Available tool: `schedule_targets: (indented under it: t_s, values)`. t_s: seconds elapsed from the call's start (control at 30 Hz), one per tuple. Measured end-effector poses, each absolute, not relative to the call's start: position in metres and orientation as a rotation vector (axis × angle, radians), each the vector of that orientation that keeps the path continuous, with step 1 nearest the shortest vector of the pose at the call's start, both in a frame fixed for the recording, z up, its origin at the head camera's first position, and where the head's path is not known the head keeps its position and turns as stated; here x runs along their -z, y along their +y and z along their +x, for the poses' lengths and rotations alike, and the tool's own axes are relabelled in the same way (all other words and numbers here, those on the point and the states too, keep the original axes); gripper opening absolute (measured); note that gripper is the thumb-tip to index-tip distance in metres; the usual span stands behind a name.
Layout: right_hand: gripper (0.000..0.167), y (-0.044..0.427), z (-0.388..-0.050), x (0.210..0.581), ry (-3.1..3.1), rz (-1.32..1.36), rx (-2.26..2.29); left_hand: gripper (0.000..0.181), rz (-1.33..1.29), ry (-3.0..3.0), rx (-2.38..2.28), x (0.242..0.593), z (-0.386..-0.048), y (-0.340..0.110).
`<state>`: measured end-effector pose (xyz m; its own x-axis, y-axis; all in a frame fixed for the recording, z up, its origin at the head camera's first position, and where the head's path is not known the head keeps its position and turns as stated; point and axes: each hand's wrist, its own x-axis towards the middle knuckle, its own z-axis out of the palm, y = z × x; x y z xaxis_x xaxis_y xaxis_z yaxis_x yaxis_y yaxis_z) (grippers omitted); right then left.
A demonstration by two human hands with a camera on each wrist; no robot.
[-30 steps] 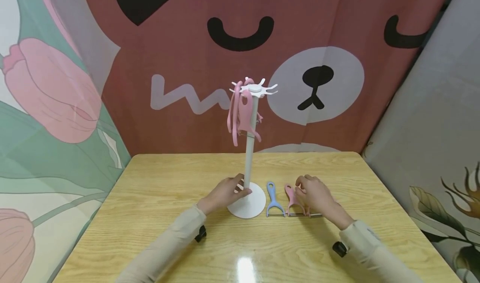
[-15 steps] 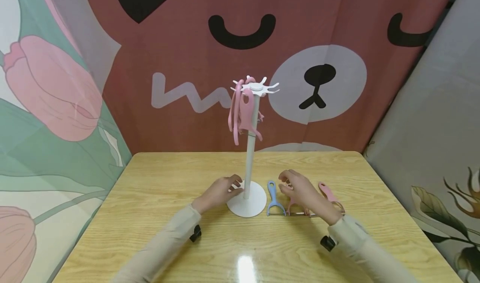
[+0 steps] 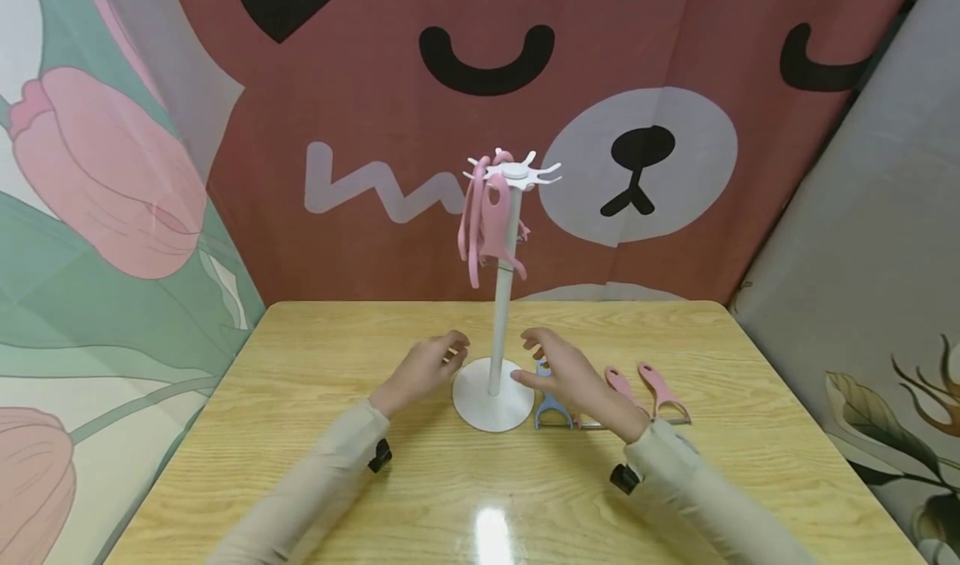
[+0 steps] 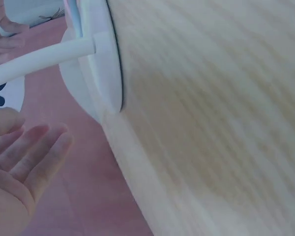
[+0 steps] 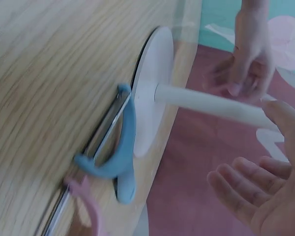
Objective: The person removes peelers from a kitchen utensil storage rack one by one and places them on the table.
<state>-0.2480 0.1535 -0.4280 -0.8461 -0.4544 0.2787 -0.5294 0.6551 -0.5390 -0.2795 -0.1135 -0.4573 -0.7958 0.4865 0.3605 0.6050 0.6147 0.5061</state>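
Note:
A white stand with a thin upright pole (image 3: 502,315) and a round base (image 3: 487,407) is between my hands. Pink Y-shaped peelers (image 3: 495,219) hang from the prongs of its top. My left hand (image 3: 423,372) is left of the pole, fingers loosely bent, holding nothing and apart from the pole in the left wrist view. My right hand (image 3: 566,373) hovers right of the pole with thumb and fingers spread, also holding nothing. Beneath it lies a blue peeler (image 5: 123,157), partly hidden in the head view. Two pink peelers (image 3: 656,380) lie to its right, one partly behind my wrist.
The wooden table (image 3: 337,482) reaches back to a curtain (image 3: 360,257) with a bear print. Several bare prongs (image 3: 543,172) of the stand's top point right and back. Printed cloth (image 3: 112,215) hangs on both sides.
My left hand has let go of the pole and moved slightly left. The right hand has moved left from the pink peelers to near the pole, uncovering the pink ones on the table.

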Motion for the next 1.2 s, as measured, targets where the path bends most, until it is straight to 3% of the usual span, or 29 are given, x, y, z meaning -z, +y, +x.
schedule_targets:
  t_s: [0.47, 0.87, 1.2]
  values:
    - [0.052, 0.127, -0.251, 0.432, -2.657, 0.793, -1.099, 0.009, -0.807, -2.329, 0.942, 0.446, -0.282, -0.118]
    - [0.027, 0.118, -0.255, 0.434, -2.564, 0.817, -1.134, 0.008, -0.774, -2.104, 0.998, 0.432, -0.285, -0.122]
    - [0.019, 0.111, -0.260, 0.440, -2.520, 0.835, -1.192, 0.008, -0.720, -2.054, 0.980, 0.423, -0.287, -0.121]
